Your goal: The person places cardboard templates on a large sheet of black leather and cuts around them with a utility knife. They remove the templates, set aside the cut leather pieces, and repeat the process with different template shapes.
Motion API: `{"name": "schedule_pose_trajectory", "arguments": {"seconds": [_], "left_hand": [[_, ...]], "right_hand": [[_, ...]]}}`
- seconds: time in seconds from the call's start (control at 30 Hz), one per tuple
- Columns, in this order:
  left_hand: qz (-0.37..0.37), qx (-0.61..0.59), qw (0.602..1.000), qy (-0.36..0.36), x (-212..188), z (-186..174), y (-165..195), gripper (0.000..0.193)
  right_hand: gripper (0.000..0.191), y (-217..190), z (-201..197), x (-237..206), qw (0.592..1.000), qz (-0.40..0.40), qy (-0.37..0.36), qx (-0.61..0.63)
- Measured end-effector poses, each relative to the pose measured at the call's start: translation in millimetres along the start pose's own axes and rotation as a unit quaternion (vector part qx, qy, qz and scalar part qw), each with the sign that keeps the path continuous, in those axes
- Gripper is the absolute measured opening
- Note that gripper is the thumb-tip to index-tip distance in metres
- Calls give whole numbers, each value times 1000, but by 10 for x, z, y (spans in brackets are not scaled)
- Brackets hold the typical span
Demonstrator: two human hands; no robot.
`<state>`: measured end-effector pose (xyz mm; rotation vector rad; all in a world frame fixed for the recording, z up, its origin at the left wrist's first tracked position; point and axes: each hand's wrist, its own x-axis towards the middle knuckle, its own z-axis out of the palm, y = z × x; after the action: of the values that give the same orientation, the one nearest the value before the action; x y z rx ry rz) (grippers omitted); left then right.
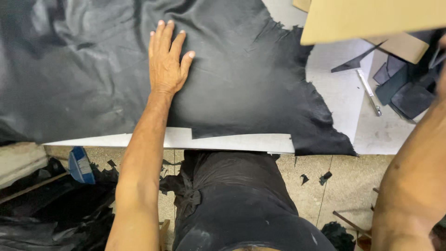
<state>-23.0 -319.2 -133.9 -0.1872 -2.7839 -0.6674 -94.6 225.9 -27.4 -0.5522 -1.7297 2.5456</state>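
Observation:
A large sheet of black leather (241,88) lies spread over a white table (232,142); its right edge is ragged. My left hand (166,58) rests flat on the leather with fingers spread, palm down, holding nothing. My right arm reaches up at the right side of the view. A tan cardboard piece (371,18) hangs at the top right above the table. Only a sliver of my right hand (441,44) shows at the frame's edge beside the cardboard, so its grip is unclear.
Dark cut leather pieces (402,90) and a thin metal tool (369,90) lie at the table's right. On the floor below are black scraps (325,176), a blue brush (80,163) and a heap of black material at the left.

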Motion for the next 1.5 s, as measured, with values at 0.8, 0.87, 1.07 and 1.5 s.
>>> {"name": "schedule_pose_trajectory", "arguments": {"seconds": [0.8,0.87,1.07,1.5], "left_hand": [[10,-41,998,-37,-1943,-511,697,37],[-3,-39,999,-32,-1954,-480,734,36],[-13,-20,1000,-19,-1909,-429,811,39],[-18,-34,999,-34,-1934,-456,793,39]], "right_hand": [[24,1639,423,-2441,895,83,12,-439],[27,1604,342,-2402,774,-168,-16,-610],[33,1631,333,-2152,672,-319,-80,-663],[28,1713,277,-2092,672,-341,-68,-654]]}}
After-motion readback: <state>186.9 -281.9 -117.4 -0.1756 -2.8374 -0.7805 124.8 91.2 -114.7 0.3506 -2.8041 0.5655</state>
